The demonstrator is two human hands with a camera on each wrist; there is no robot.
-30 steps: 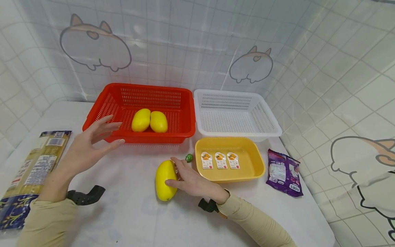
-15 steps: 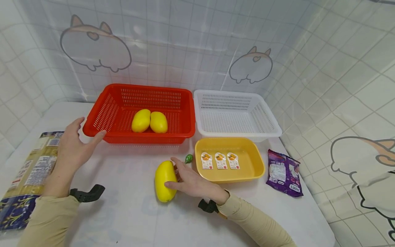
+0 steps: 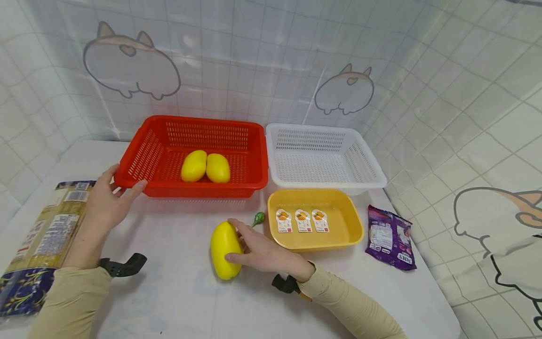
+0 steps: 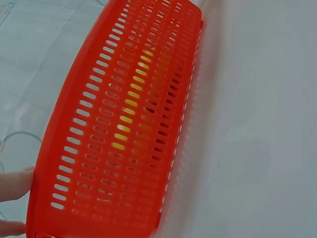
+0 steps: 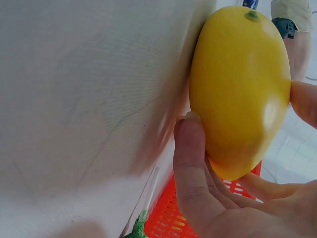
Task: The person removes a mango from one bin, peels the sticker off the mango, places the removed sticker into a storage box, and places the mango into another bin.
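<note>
My left hand (image 3: 107, 200) grips the near left corner of a red slotted basket (image 3: 199, 189), its thumb at the front rim and its fingers at the left side. Two yellow mangoes (image 3: 218, 168) lie side by side in that basket. In the left wrist view, fingertips touch the rim of the basket (image 4: 124, 119). On the white table my right hand (image 3: 264, 249) holds another yellow mango (image 3: 224, 252) by its right side. The right wrist view shows thumb and fingers around the lower part of this mango (image 5: 237, 89).
A small green thing (image 3: 259, 218) with a pale stick lies beside a yellow tray (image 3: 315, 242) bearing mango stickers. Behind the tray stands a white basket (image 3: 326, 176). A purple snack packet (image 3: 389, 238) is at right, a long noodle-like packet (image 3: 51, 235) at left.
My left hand has come down and back to the red basket's corner and taken hold of it. My right hand has shifted slightly left with the mango. The green thing has turned.
</note>
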